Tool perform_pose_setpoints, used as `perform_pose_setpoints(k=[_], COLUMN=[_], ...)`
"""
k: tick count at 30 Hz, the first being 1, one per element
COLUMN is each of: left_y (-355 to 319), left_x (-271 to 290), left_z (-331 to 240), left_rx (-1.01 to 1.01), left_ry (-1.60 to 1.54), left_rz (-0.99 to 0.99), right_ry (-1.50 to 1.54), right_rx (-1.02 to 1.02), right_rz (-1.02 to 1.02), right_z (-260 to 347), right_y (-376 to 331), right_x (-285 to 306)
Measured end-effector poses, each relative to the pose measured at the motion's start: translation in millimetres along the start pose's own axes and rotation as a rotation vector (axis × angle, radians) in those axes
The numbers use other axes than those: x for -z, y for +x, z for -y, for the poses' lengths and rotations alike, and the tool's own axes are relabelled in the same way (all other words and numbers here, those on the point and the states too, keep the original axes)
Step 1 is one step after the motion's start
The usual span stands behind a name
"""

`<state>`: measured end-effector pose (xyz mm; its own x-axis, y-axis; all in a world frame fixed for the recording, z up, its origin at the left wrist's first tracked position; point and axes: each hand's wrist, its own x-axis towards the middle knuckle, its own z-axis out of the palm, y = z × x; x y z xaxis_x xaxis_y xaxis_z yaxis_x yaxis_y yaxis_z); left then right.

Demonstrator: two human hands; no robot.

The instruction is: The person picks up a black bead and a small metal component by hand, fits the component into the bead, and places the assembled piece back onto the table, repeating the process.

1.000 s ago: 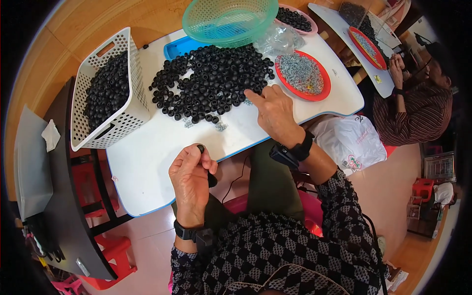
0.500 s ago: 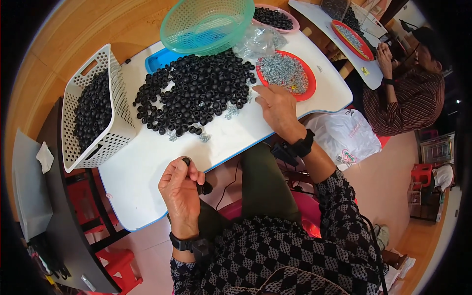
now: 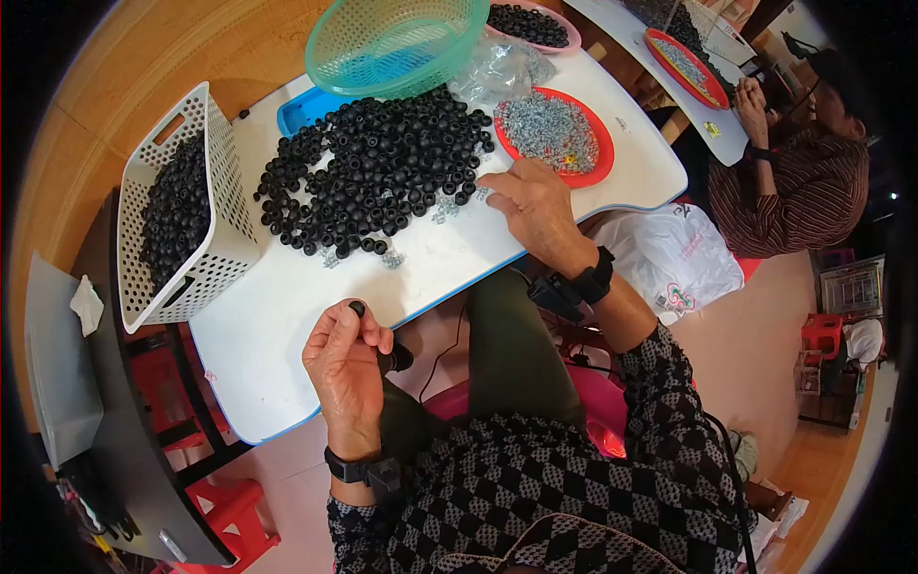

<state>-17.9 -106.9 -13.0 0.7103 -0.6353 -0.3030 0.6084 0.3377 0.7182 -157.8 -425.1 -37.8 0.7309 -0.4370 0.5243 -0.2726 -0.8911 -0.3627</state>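
My left hand [image 3: 346, 371], in front of the table's near edge, pinches a small round black cap [image 3: 358, 308] between thumb and fingers. My right hand [image 3: 537, 215] reaches over the tabletop with thumb and forefinger apart. Its fingertips are beside a few small clear or metal pieces [image 3: 485, 191], at the right edge of a large pile of black caps [image 3: 382, 158]. Just beyond that hand, a red plate [image 3: 604, 153] holds many small silvery pieces [image 3: 550, 132] and a bit of yellow. More small pieces [image 3: 446, 209] lie along the pile's near edge.
A white perforated basket [image 3: 234, 225] of black caps stands on the left. Behind the pile are a green basket [image 3: 330, 48], a blue tray [image 3: 290, 120], a clear plastic bag [image 3: 502, 72] and a pink bowl [image 3: 571, 40]. A co-worker [image 3: 789, 196] sits at another table, right.
My right hand has moved slightly left, its fingertips now at the small pieces beside the pile. My left hand still pinches the cap, almost unmoved. The whole view has shifted a little.
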Motion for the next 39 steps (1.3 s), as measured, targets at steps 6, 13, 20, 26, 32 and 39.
perform_pose_setpoints(k=[6,13,20,26,32,39], left_y=[-2.8,-2.6,-3.3,-5.2,-7.2,-11.5], left_x=[-2.9,-3.9,-6.4,-4.0,-0.5,12.4], left_z=[-0.3,-1.1,1.1,-2.8,-8.4,-20.0], left_rx=[0.001,-0.014,-0.027,-0.037,-0.029,0.001], left_ry=[0.009,0.015,0.034,0.032,0.008,-0.050], left_rz=[0.000,0.004,0.009,0.012,-0.001,0.016], right_ry=[-0.057,-0.010,-0.065,-0.050,0.120,0.649], right_rx=[0.012,0.015,-0.032,-0.001,0.025,-0.228], right_rz=[-0.007,-0.052,-0.031,-0.062,-0.110,0.061], right_z=[-6.9,4.0,18.3,18.7,29.1,104.1], right_y=[0.5,-1.0,0.6,1.7,5.4,0.4], right_x=[-3.5,8.9,5.0,-5.5,-2.0,9.4])
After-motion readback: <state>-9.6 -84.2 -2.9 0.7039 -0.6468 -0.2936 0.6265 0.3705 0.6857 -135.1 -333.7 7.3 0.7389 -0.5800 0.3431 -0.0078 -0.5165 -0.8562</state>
